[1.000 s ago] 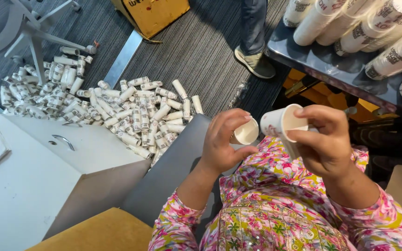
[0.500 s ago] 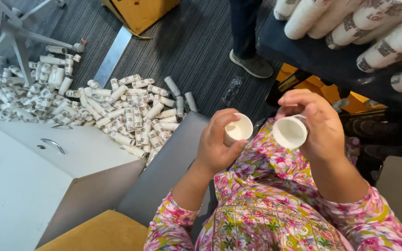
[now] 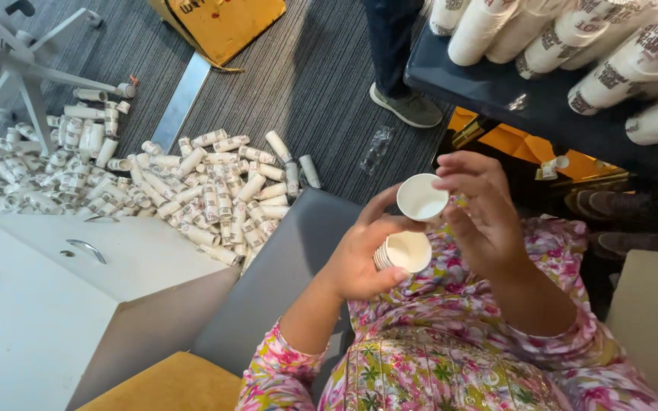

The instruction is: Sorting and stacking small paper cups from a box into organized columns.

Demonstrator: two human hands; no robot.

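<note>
Small white paper cup (image 3: 422, 197), open mouth facing up, is pinched at its rim between the thumb and curled fingertips (image 3: 451, 181) of the right hand (image 3: 481, 217). Just below it, the left hand (image 3: 359, 259) is closed around a short nested stack of white paper cups (image 3: 404, 252), the thumb lying along the top and the fingers wrapped underneath; the single cup sits just above and slightly right of the stack's mouth, close to it. Both forearms wear pink floral fabric sleeves (image 3: 283, 373). Beyond the hands, a pile of sleeved paper-cup rolls (image 3: 192, 183) lies on grey striped carpet (image 3: 321, 76). More white cup stacks (image 3: 573, 38) rest on a dark tabletop (image 3: 512, 99) at upper right.
</note>
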